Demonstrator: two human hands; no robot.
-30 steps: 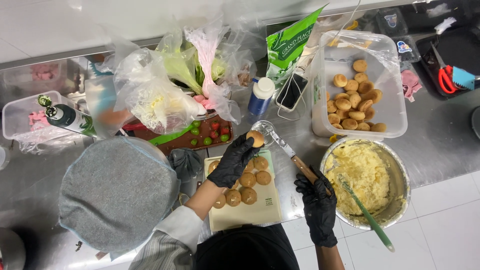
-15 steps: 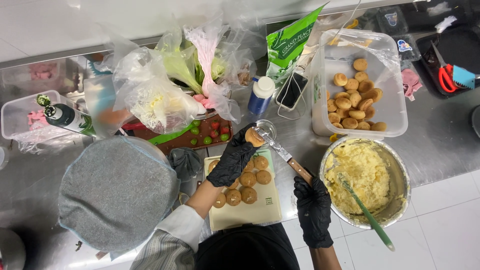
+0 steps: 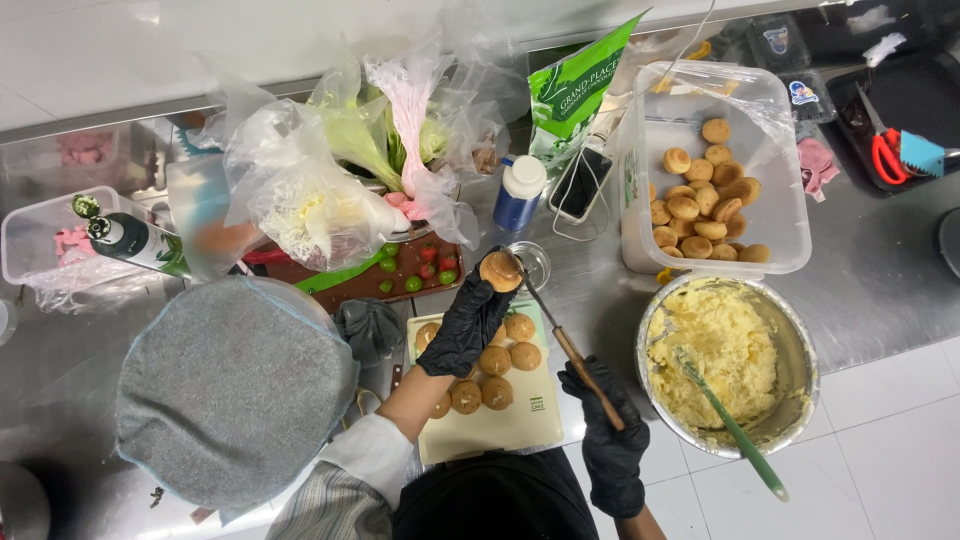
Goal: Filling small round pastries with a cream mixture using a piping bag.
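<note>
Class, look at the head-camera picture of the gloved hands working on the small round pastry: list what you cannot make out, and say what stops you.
- Knife tip: head view, hidden behind the pastry held by the left hand.
- Knife handle end: covered by the right hand.
- Cutting board near edge: hidden by the person's dark hair.
- Contents of the plastic bags: blurred by crinkled film.
- Scissors: partly hidden by a blue tool.

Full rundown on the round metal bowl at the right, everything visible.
The round metal bowl sits on the steel counter at the right, just below the clear plastic tub of small golden buns. Shiny, thin-walled, upright. It holds a lumpy pale yellow mash smeared up the walls. A green-handled spatula rests in the mash, handle leaning out over the lower rim. Neither gloved hand touches it.
</note>
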